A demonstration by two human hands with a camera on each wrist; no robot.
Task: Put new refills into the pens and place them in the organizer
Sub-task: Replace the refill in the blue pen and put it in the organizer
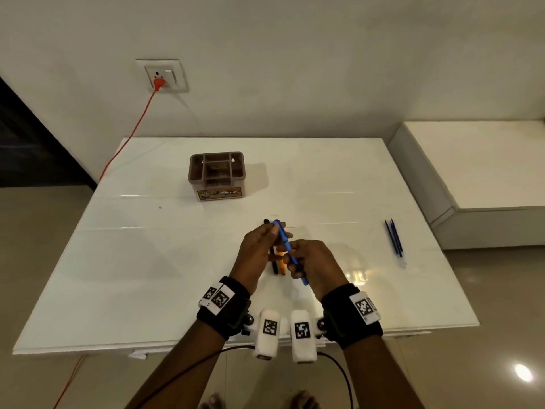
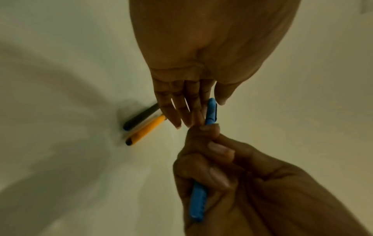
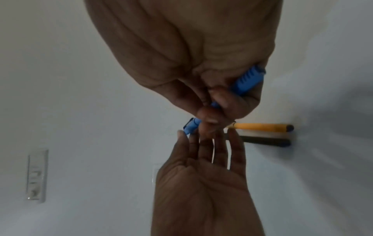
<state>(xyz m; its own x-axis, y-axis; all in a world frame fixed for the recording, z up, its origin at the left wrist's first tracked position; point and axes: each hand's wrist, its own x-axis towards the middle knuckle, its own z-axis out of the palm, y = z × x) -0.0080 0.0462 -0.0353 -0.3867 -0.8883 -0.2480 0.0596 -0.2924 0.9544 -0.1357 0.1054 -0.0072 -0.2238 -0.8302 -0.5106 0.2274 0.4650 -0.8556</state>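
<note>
Your left hand (image 1: 259,249), at centre frame in the head view, has straight fingers, with thumb and fingertips pinching the upper end of the blue pen (image 1: 287,246); just right of it your right hand (image 1: 312,265) is curled tight round the pen's lower half. Beneath your hands a black pen (image 2: 140,117) and an orange pen (image 2: 146,131) lie side by side on the white table (image 1: 147,276). The brown organizer (image 1: 216,174) sits upper left of centre; blue refills (image 1: 393,237) lie far right
</note>
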